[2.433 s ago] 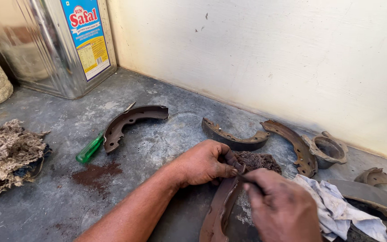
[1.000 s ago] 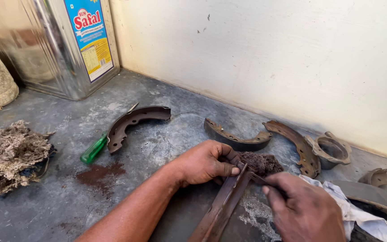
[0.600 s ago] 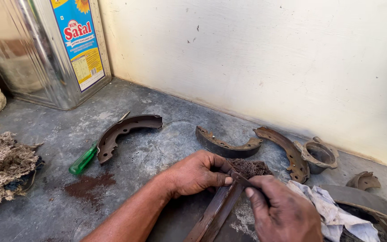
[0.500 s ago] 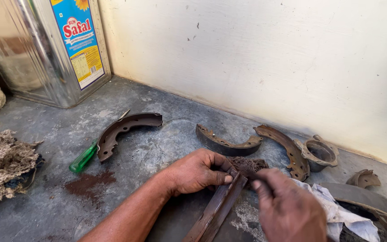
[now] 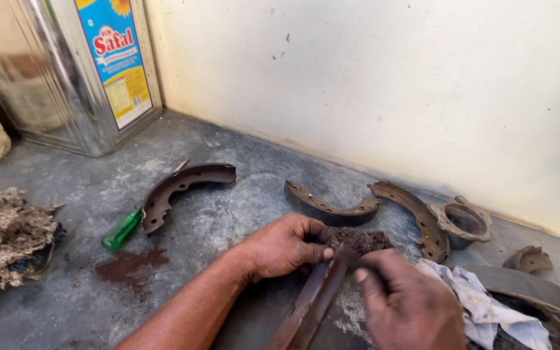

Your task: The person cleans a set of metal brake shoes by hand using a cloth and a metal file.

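Note:
My left hand (image 5: 283, 246) grips the upper end of a rusty curved brake shoe (image 5: 314, 299) that stands on edge on the grey floor. My right hand (image 5: 409, 304) is pressed to the shoe's right side, fingers closed against it near a dark rough pad (image 5: 363, 240) lying just behind. Whether the right hand pinches something small I cannot see. The shoe's lower end runs out of the bottom of the view.
Three more rusty brake shoes lie on the floor: one at left (image 5: 183, 188) over a green-handled screwdriver (image 5: 123, 228), two by the wall (image 5: 328, 206) (image 5: 416, 214). A metal cup (image 5: 465, 223), white rag (image 5: 487, 308), fibre wad (image 5: 4, 240), large tin can (image 5: 79, 71) and rust stain (image 5: 131, 266) surround them.
The camera has tilted and drifted slightly. My right hand has slid back and forth along the brake shoe while my left hand kept its grip on the upper end.

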